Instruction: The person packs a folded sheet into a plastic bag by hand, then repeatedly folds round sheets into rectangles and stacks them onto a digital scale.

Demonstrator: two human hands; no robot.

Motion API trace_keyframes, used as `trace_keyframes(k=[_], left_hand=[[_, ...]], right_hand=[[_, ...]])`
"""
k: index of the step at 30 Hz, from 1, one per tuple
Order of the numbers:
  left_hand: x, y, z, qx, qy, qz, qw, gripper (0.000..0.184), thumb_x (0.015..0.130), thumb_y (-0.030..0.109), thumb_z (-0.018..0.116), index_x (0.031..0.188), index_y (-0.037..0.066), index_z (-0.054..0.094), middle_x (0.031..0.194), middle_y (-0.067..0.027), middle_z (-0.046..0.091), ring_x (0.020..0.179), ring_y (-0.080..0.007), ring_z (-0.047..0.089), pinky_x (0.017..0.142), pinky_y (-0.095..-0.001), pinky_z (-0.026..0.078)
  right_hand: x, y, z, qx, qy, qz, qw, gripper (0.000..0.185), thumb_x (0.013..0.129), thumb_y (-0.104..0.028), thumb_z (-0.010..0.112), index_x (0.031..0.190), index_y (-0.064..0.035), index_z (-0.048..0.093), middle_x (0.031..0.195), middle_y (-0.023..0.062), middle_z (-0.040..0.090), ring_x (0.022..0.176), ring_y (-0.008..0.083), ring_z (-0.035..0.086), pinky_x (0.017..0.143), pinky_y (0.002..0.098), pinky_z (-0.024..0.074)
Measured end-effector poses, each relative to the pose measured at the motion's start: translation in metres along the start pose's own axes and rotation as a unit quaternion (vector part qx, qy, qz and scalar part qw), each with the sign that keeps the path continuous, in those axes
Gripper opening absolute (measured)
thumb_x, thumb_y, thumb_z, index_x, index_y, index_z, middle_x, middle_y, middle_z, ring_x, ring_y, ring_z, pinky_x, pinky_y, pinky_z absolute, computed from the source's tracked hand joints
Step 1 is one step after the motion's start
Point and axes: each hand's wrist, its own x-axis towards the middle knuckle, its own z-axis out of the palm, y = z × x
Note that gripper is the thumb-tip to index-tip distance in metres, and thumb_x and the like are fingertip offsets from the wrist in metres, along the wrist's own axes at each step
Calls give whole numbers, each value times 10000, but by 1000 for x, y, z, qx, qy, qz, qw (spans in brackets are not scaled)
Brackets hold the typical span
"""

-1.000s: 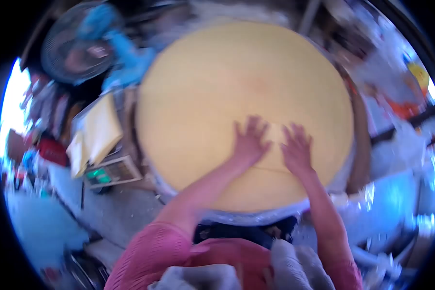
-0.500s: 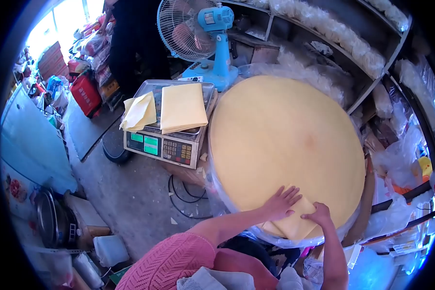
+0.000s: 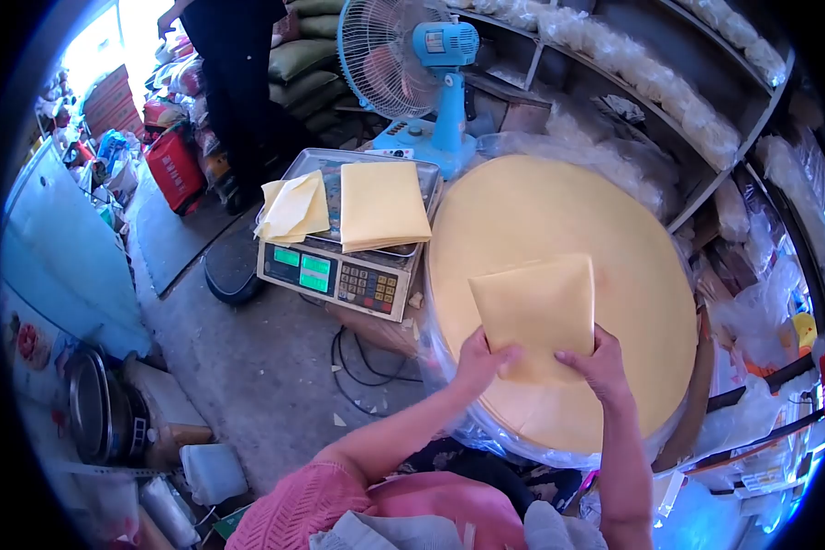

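Note:
Between my two hands is a folded pale-yellow sheet (image 3: 541, 307), lifted and tilted toward me above a large round stack of similar yellow sheets (image 3: 642, 367). My left hand (image 3: 486, 360) grips its lower left edge, thumb on the near face. At the lower right edge, my right hand (image 3: 596, 362) holds it the same way. To the left, a digital scale (image 3: 335, 275) with lit green displays carries a neatly folded yellow sheet (image 3: 385, 203) and a smaller, loosely folded yellow piece (image 3: 293, 206) on its metal tray.
A blue fan (image 3: 445, 101) stands behind the scale. Shelves (image 3: 642, 92) with plastic-wrapped goods run along the back right. A person in dark clothes (image 3: 234, 82) stands at the back left near a red bag (image 3: 174, 172). Black cable (image 3: 367, 371) lies on the floor.
Both hands have raised the folded sheet off the round stack, where they were pressing and folding it. The camera view has shifted slightly, and the standing person shows more fully.

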Motion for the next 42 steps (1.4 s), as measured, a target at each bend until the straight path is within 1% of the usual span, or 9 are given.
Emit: trace_keyframes(k=[5,7,9,14,21,25,32,35,42], left_hand=[[-4,48,-26,176,-53,202,962,384,873,31,593,1239,5,481,1107,-95,611,1032,-160,578,899,-280,461],[4,53,-33,-200,-90,8,976,409,919,52,495,1317,1,418,1233,-113,555,1128,-197,546,966,-309,434],[-3,74,-50,-412,-241,-193,858,446,923,47,458,1359,5,371,1286,-129,520,1170,-221,524,1009,-333,411],[-22,96,-28,-220,-148,-100,959,683,770,-88,608,1382,38,332,1270,-128,529,1102,-221,569,922,-350,488],[35,198,-83,11,53,181,982,627,753,-89,616,1324,27,386,1170,-110,583,1018,-223,601,896,-363,502],[94,264,-146,6,46,266,963,666,724,-99,631,1327,40,384,1123,-141,589,992,-250,610,860,-375,521],[139,213,-224,59,152,127,978,646,674,-129,619,1279,18,447,1127,-142,591,981,-267,613,878,-367,508],[136,199,-226,100,183,90,974,616,661,-139,612,1246,16,490,1121,-133,601,979,-267,614,883,-353,504],[133,204,-218,118,180,78,974,611,672,-169,589,1246,20,503,1137,-133,605,996,-260,615,872,-336,505]], right_hand=[[13,2,1,-34,30,-154,987,104,720,-16,705,813,-46,670,874,54,669,865,163,622,885,366,454],[21,-8,5,-68,64,-310,946,115,698,-27,718,795,-66,669,863,65,669,885,198,631,974,443,395],[21,-12,10,-87,62,-327,939,154,674,-46,730,814,-89,683,878,72,667,968,252,618,1040,527,294],[20,-21,17,-219,91,-402,884,288,687,-23,720,965,-86,684,1100,105,633,1158,308,532,1048,473,317],[-1,9,-20,-168,139,-193,957,480,797,58,606,1259,-39,521,1298,112,525,1160,233,543,974,347,430],[-27,60,-36,-85,150,-57,983,394,852,24,569,1242,-16,527,1110,116,626,1016,159,609,865,273,472],[-71,122,-36,-42,147,49,987,312,871,-39,590,1181,-32,568,877,73,686,736,64,588,666,193,460],[-79,120,-39,-48,140,91,985,314,853,-12,585,1165,10,563,894,95,677,848,128,650,765,234,492],[-83,132,-38,-53,156,68,984,305,865,-51,595,1170,-52,586,844,58,684,679,49,552,622,190,444]])
